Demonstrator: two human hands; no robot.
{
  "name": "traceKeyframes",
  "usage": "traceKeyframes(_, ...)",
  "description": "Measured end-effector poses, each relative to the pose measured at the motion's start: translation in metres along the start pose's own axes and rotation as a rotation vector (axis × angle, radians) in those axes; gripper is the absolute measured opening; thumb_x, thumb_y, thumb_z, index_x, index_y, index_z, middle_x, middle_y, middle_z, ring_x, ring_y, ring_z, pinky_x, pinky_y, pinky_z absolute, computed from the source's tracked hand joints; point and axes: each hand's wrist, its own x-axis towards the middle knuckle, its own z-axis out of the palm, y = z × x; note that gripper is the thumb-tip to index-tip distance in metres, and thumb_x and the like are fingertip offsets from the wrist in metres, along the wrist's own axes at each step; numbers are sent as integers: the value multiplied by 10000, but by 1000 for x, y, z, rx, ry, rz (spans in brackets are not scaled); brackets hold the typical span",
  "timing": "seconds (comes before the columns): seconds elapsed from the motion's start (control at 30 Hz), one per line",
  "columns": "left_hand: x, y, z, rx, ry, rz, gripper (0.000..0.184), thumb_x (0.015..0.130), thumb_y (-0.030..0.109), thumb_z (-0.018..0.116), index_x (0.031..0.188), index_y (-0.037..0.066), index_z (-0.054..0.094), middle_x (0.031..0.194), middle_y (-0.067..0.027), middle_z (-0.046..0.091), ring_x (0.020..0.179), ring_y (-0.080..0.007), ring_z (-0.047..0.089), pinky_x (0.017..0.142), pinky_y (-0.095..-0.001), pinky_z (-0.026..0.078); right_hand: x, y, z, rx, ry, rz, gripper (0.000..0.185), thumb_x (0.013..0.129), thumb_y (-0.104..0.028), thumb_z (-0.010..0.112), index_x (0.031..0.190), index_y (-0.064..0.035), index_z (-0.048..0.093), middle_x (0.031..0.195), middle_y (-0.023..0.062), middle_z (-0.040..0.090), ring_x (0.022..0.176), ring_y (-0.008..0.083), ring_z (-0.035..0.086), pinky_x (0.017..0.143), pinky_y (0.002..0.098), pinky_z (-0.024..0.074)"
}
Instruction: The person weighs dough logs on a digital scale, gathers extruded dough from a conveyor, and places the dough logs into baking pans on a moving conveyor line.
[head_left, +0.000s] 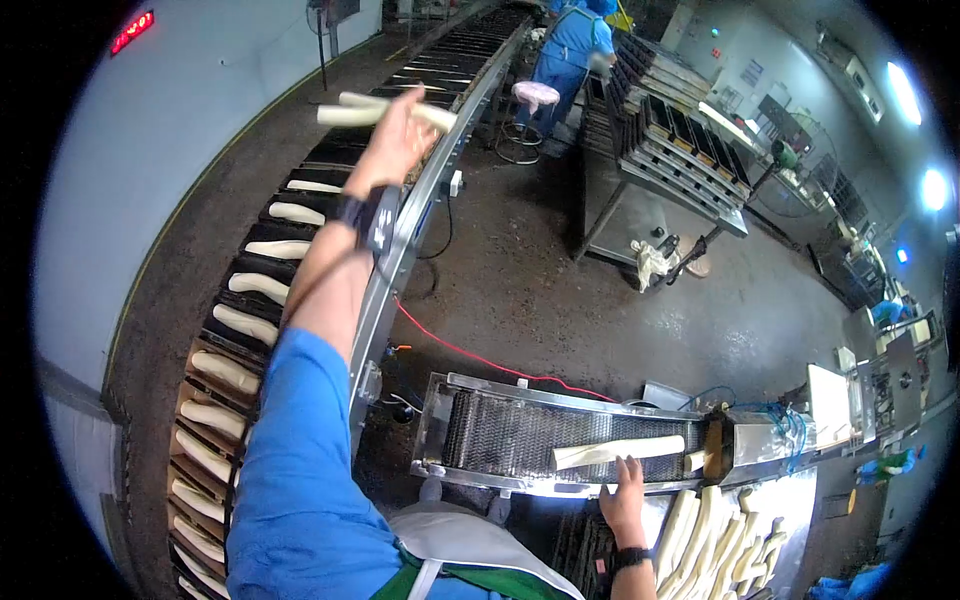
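My left hand (398, 138) reaches out over a long line of dark trays. Two pale dough rolls (348, 116) lie across it, partly hidden by the fingers, and it grips them. Below it, longer dough pieces (258, 287) sit one per tray. My right hand (627, 495) is at the near edge of a metal mesh conveyor (500, 430). Its stretched fingertips touch the lower side of a single dough roll (618, 452) lying on the mesh. Beside that hand, several dough rolls (700, 535) are piled on a metal table (797, 505).
A metal rail (440, 185) borders the tray line. A red cable (470, 355) crosses the wet floor. Stacked trays (675, 135) stand on a table ahead. A co-worker in blue (570, 60) is near a round stool (536, 95). A machine (770, 440) adjoins the mesh conveyor.
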Motion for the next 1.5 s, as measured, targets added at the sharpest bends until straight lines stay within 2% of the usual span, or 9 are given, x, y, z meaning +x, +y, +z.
traceKeyframes(0.1, -71, -31, -21, 383, -31, -90, 949, 793, 392, 674, 1415, -79, 134, 1446, -255, 249, 1339, -318, 282, 1071, -400, 294, 37, -18, 28, -6, -125, -175, 657, 636, -1, 668, 1254, -41, 450, 1262, 238, 445, 1220, 408, 391, 1017, 458, 359)
traceKeyframes(0.13, -80, -55, -49, 696, 101, 8, 627, 777, 311, 691, 1209, -64, 436, 1070, -146, 598, 1001, -216, 565, 840, -318, 456, 44, -7, 56, -104, -107, -250, 593, 655, -63, 655, 1224, -74, 488, 1210, 188, 499, 1206, 363, 418, 979, 453, 380)
traceKeyframes(0.23, -127, -95, -141, 1529, 26, -1, 921, 719, 356, 724, 1384, -53, 235, 1342, -279, 405, 1261, -396, 384, 1050, -392, 330, 52, -22, 74, -462, -206, -384, 497, 688, -126, 613, 1177, -110, 528, 1106, 123, 548, 1131, 310, 477, 921, 445, 395)
traceKeyframes(0.37, -219, -78, -194, 2108, -63, -274, 1004, 727, 476, 689, 1435, -4, 163, 1493, -198, 167, 1393, -322, 138, 1126, -488, 121, 59, -35, 66, -554, -262, -443, 337, 715, -149, 577, 1051, -122, 566, 968, 90, 541, 1010, 284, 520, 848, 448, 410)
traceKeyframes(0.63, -246, -85, -202, 2031, 66, -69, 749, 738, 408, 684, 1373, 140, 391, 1435, -116, 324, 1349, -283, 229, 1107, -512, 92, 192, -54, 7, -85, 69, -167, 414, 635, -192, 748, 932, -28, 509, 971, 218, 539, 912, 384, 542, 738, 461, 481)
traceKeyframes(0.77, -245, -88, -210, 1981, 84, -6, 698, 724, 385, 704, 1331, 149, 453, 1420, -110, 339, 1328, -306, 246, 1097, -517, 96, 299, -150, -81, 615, 207, -333, 249, 737, -206, 679, 907, -28, 642, 741, 65, 639, 581, 177, 574, 517, 318, 452)
traceKeyframes(1.13, -245, -88, -210, 1907, 122, -17, 673, 701, 345, 722, 1306, 172, 482, 1414, -97, 345, 1331, -290, 228, 1107, -512, 80, 399, -378, -155, 1858, -182, -187, 676, 841, -140, 655, 1343, 79, 259, 1118, 147, 500, 941, 213, 591, 728, 250, 538)
traceKeyframes(1.27, -244, -87, -205, 1888, 142, -40, 667, 696, 333, 727, 1298, 171, 491, 1403, -80, 356, 1328, -285, 236, 1108, -507, 86, 331, -299, -105, 1156, -154, -521, 310, 820, -120, 629, 1103, -31, 538, 982, 67, 583, 981, 192, 577, 905, 340, 461)
traceKeyframes(1.5, -243, -89, -204, 1899, 168, -13, 678, 670, 337, 742, 1286, 182, 505, 1379, -92, 388, 1314, -294, 268, 1104, -506, 93, 121, -15, 68, -435, -543, -328, 1017, 654, -381, 770, 1420, -27, 203, 1450, 235, 211, 1350, 461, 158, 1058, 555, 266)
